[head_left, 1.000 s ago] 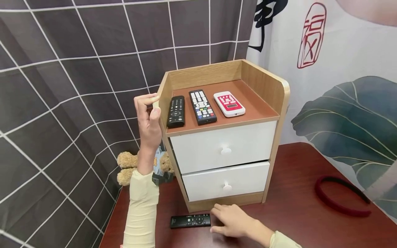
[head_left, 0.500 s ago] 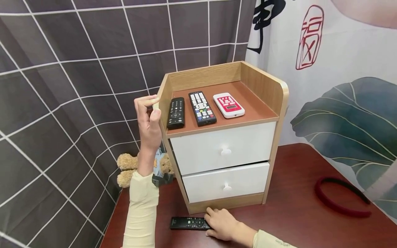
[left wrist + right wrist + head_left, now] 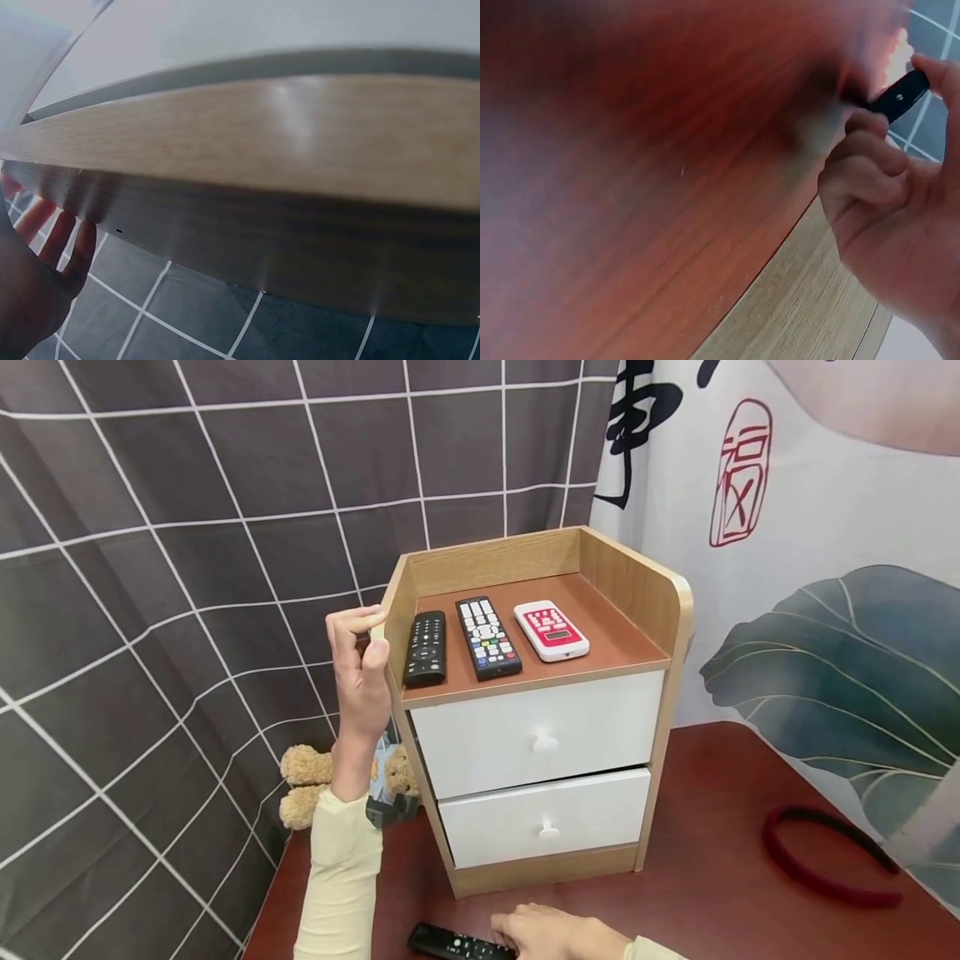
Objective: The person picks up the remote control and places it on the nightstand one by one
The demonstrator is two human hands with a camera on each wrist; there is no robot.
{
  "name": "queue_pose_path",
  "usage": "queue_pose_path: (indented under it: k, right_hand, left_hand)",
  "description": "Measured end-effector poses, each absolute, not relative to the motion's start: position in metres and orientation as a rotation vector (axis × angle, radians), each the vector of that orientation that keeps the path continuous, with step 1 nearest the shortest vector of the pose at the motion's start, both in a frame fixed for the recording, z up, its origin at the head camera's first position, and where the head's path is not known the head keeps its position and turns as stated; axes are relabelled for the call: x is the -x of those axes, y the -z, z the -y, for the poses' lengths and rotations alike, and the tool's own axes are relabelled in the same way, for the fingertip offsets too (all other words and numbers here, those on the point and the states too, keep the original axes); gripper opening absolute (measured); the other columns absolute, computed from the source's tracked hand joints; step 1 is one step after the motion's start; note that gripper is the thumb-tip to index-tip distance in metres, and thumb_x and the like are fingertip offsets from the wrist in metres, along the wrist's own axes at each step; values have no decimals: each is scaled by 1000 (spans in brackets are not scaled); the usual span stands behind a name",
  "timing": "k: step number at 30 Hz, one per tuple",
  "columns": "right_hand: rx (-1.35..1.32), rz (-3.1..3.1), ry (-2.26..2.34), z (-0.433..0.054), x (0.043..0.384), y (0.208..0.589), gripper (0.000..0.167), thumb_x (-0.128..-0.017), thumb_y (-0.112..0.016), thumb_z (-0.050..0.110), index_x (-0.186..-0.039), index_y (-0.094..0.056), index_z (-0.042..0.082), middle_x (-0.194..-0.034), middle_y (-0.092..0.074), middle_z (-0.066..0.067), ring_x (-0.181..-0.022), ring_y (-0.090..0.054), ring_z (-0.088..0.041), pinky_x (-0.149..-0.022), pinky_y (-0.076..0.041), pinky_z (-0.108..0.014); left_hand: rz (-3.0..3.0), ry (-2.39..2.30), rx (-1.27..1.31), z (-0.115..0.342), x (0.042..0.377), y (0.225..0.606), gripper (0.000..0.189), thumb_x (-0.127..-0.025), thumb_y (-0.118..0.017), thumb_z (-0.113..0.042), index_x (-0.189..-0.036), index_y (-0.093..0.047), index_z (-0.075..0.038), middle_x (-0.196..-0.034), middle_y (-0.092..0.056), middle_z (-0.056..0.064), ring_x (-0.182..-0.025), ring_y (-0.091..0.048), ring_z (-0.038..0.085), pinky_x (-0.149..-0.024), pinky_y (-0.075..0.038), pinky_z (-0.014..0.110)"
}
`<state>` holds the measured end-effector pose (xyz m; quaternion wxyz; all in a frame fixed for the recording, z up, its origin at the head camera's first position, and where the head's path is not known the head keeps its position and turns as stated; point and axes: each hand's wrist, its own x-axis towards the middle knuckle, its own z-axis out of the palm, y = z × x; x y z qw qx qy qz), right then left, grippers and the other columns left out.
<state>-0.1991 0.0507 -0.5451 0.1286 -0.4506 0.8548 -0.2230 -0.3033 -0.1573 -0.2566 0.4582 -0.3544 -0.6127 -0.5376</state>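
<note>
Beside the small wooden cabinet (image 3: 540,856), my left hand (image 3: 358,681) grips the front edge of its left side panel (image 3: 401,597). The left wrist view shows fingers (image 3: 79,255) against that panel. My right hand (image 3: 551,931) pinches the right end of a black remote control (image 3: 457,942) in front of the cabinet. Thumb and curled fingers hold that end in the right wrist view, with most of the remote control (image 3: 901,96) hidden there. On the cabinet's top lie a black remote (image 3: 426,647), a black remote with white and coloured buttons (image 3: 487,637), and a white-and-red remote (image 3: 551,631).
Two white drawers (image 3: 487,752) with knobs face me, the lower one slightly out. A teddy bear (image 3: 307,766) lies left of the cabinet. A dark red headband (image 3: 825,887) rests at the right on the red-brown table (image 3: 712,827). Curtains hang behind.
My right hand has reached left to the black remote control, taken hold of its end and drawn it toward me, turning it slightly. My left hand stays on the panel. The view has tipped up slightly.
</note>
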Motion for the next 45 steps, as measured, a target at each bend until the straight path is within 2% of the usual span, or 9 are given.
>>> queue_pose_path:
  k: [5,10,15,22,25,32,35,38,45]
  right_hand:
    - [1255,-2200,972,-60,189,539,7,-90,-56,10,-85,-58,7,-68,-39,20,-60,-35,12,-59,-36,-8]
    - [980,-1823,1317,-78,177,524,19,-90,-53,11,-93,-55,-8,-68,-42,19,-60,-36,9,-58,-32,-10]
    - [977,-1642,1445,-107,169,483,26,-90,-54,13,-92,-44,-11,-67,-35,17,-56,-33,8,-49,-27,-13]
    - [1202,-1373,1666,-148,167,408,29,-98,-46,14,-96,-39,-14,-59,-30,-17,-45,-30,-7,-35,-23,-22]
    - [1277,-1361,1750,-164,170,374,24,-97,-42,8,-101,-41,-15,-59,-31,-22,-43,-27,-19,-35,-24,-23]
    - [1305,-2036,1769,-197,167,294,14,-93,-45,-4,-103,-52,3,-61,-37,-9,-44,-27,-20,-38,-23,-21]
    - [1104,-2798,1508,-197,159,259,9,-92,-62,8,-96,-57,14,-60,-44,0,-47,-35,-14,-43,-28,-24]
    - [711,-3451,1026,-191,160,231,20,-86,-73,28,-92,-58,16,-61,-51,3,-51,-42,-12,-48,-31,-29]
    - [227,-3731,455,-174,186,195,39,-86,-60,44,-92,-53,6,-68,-59,-13,-54,-52,-28,-48,-35,-37]
  left_hand:
    - [1507,1334,864,158,301,259,42,-91,-46,-26,-113,-49,9,-123,-46,17,-109,-50,10,-83,-38,24]
    - [1526,1337,865,157,301,259,44,-91,-46,-26,-114,-47,11,-124,-43,23,-111,-49,7,-85,-38,24]
    - [1522,1326,859,156,301,256,42,-91,-45,-27,-114,-49,9,-124,-45,22,-110,-49,9,-84,-39,24]
    - [1499,1340,847,159,299,254,42,-89,-46,-25,-111,-49,9,-123,-48,-1,-113,-51,14,-85,-39,23]
    - [1489,1348,852,158,299,255,44,-89,-47,-27,-112,-49,11,-123,-47,-7,-115,-50,15,-87,-39,24]
    - [1489,1345,866,155,302,256,44,-90,-47,-27,-111,-48,11,-122,-46,-10,-113,-51,14,-86,-39,24]
    - [1472,1346,865,154,302,256,44,-89,-47,-26,-110,-48,12,-121,-47,-10,-111,-51,12,-84,-39,23]
    - [1452,1351,864,154,302,255,44,-89,-47,-26,-110,-49,12,-121,-47,-9,-110,-51,11,-82,-38,22]
    - [1441,1353,867,152,302,254,44,-89,-46,-25,-110,-49,13,-121,-47,-9,-107,-51,9,-80,-37,22]
